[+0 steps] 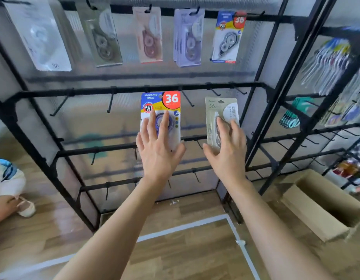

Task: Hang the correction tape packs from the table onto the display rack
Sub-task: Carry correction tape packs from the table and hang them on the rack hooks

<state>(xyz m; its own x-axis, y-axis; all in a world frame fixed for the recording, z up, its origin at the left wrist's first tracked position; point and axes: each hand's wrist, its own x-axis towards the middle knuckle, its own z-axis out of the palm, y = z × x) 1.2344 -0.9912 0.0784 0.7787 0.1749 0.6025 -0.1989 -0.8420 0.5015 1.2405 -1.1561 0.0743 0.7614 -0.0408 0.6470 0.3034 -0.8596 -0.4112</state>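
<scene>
- Action at display rack [94,91], middle rail.
- Left hand [157,152]: flat, fingers [152,126] spread, pressing blue pack [171,99].
- Right hand [228,150]: pinching beige pack [212,114], at 3 o'clock of blue one.

Both forearms, the left forearm [114,223] and the right forearm [262,223], are bare up to the near edge of the view. The left hand [156,152] and the right hand [228,152] are bare too, with slim fingers and short nails.
</scene>
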